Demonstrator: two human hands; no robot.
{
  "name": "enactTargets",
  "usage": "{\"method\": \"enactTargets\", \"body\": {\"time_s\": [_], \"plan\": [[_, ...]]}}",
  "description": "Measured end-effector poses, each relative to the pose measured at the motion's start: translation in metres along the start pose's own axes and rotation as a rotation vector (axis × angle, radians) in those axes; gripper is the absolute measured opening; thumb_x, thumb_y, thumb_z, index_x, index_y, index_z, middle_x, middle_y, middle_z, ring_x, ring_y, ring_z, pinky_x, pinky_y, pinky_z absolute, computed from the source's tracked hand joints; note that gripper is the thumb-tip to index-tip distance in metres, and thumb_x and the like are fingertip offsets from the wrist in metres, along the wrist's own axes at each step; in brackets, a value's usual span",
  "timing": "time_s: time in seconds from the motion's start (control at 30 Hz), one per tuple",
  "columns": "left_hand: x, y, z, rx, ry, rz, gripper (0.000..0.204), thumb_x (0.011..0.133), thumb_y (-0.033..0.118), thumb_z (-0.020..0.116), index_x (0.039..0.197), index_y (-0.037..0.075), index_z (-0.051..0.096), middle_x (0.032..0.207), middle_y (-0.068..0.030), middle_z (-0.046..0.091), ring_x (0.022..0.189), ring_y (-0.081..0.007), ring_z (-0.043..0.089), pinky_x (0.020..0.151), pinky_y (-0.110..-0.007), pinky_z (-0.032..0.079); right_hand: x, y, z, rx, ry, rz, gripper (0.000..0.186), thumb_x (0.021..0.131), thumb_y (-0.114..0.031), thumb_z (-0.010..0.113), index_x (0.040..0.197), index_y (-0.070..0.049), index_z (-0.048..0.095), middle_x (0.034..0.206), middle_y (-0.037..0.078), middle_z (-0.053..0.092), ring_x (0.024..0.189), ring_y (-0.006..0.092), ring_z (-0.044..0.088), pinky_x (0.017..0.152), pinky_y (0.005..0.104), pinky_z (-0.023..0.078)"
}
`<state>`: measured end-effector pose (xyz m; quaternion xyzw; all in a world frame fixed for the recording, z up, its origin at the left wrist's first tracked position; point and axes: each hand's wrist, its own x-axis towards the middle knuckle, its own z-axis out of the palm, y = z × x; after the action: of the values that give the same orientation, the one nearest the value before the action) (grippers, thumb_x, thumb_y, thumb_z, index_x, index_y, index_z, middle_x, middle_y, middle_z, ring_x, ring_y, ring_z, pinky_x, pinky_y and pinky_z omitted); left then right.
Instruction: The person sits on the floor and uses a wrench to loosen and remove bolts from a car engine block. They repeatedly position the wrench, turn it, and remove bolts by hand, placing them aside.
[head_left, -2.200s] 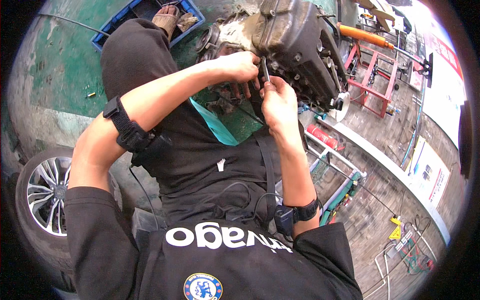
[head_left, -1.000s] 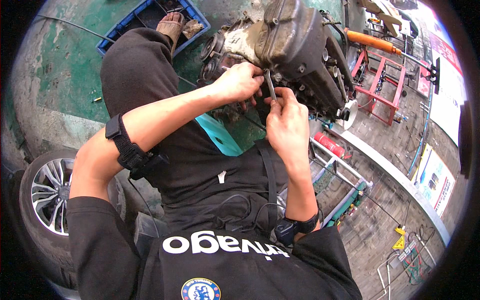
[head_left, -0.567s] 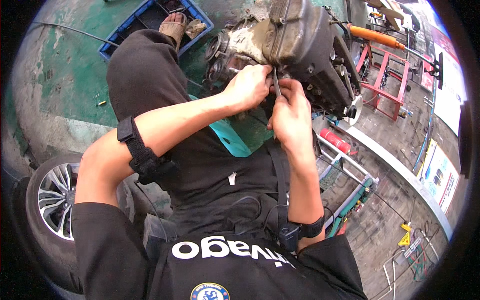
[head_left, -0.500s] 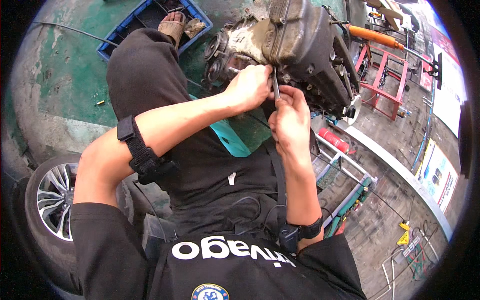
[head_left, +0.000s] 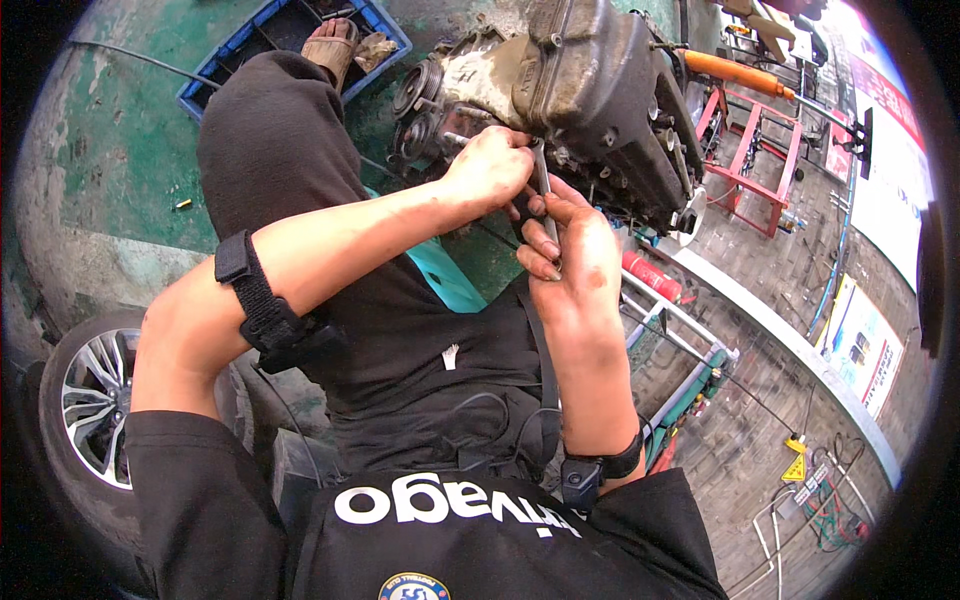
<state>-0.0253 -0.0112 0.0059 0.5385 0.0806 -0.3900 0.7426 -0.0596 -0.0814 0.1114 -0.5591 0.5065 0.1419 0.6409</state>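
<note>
Black and green, broken by bright orange

We see silver-grey on the wrench (head_left: 543, 170) and brownish black, with a pale blotchy patch, on the engine (head_left: 590, 70). We note a black T-shirt (head_left: 600, 560) bearing white lettering (head_left: 430, 500) and a blue-and-white round crest (head_left: 413, 588), black trousers (head_left: 270, 150) and black arm straps (head_left: 265, 305). We find turquoise on a sheet (head_left: 445, 280), blue on a crate (head_left: 385, 68), and patchy green with grey on the painted floor (head_left: 120, 150). Silver spokes (head_left: 88, 408) meet a black tyre (head_left: 72, 485). We pick out an orange cylinder (head_left: 735, 71), a red fire extinguisher (head_left: 650, 277) and a yellow tag (head_left: 795, 467).

A blue crate (head_left: 384, 68) sits beyond a wheel (head_left: 104, 405).
</note>
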Motion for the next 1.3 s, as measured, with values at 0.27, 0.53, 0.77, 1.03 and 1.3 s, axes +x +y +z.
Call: {"method": "enactTargets", "body": {"time_s": [0.27,0.53,0.77,1.03,1.3], "plan": [[0.004,-0.011,0.0,-0.217,-0.023,0.002,0.034,0.082,0.014,0.042,0.105,-0.007,0.057,0.092,-0.0147,0.062,0.075,-0.0222,0.063,0.051,-0.032,0.055,0.004,-0.019,0.01,0.117,0.046,0.099,0.011,0.083,0.0,0.04,0.091,0.003,0.047,0.072,0.004,0.046,0.043,0.0067,0.031,0.032,0.0189,0.024],[0.003,-0.011,0.003,-0.263,-0.024,-0.078,0.031,0.089,0.02,0.044,0.103,-0.005,0.058,0.087,-0.0121,0.063,0.07,-0.0196,0.063,0.051,-0.031,0.055,0.008,-0.006,0.007,0.016,0.046,0.04,0.027,0.085,-0.002,0.041,0.11,0.004,0.048,0.081,0.006,0.05,0.044,0.0073,0.033,0.038,0.0209,0.025],[-0.002,-0.007,0.005,-0.204,-0.033,-0.078,0.029,0.089,0.018,0.045,0.097,-0.005,0.06,0.081,-0.0121,0.064,0.067,-0.0186,0.064,0.049,-0.03,0.055,-0.002,-0.005,0.003,0.045,0.038,0.032,0.025,0.087,-0.001,0.036,0.107,0.004,0.05,0.085,0.008,0.056,0.043,0.0055,0.032,0.033,0.0183,0.025],[0.0,-0.006,0.007,-0.229,-0.03,-0.091,0.03,0.09,0.019,0.043,0.093,-0.005,0.06,0.081,-0.0113,0.064,0.066,-0.0178,0.063,0.049,-0.029,0.054,0.002,-0.003,-0.003,0.019,-0.016,-0.007,0.026,0.088,-0.002,0.036,0.109,0.005,0.048,0.085,0.008,0.054,0.042,0.0063,0.032,0.031,0.0185,0.025],[-0.001,-0.019,0.009,-0.233,0.01,-0.008,0.03,0.09,0.021,0.044,0.091,-0.004,0.06,0.077,-0.0093,0.062,0.066,-0.0142,0.057,0.059,-0.03,0.049,0.001,0.015,0.012,0.045,0.104,-0.076,0.024,0.09,-0.004,0.037,0.11,0.004,0.047,0.081,0.006,0.051,0.041,0.0071,0.032,0.032,0.0204,0.024]]}}
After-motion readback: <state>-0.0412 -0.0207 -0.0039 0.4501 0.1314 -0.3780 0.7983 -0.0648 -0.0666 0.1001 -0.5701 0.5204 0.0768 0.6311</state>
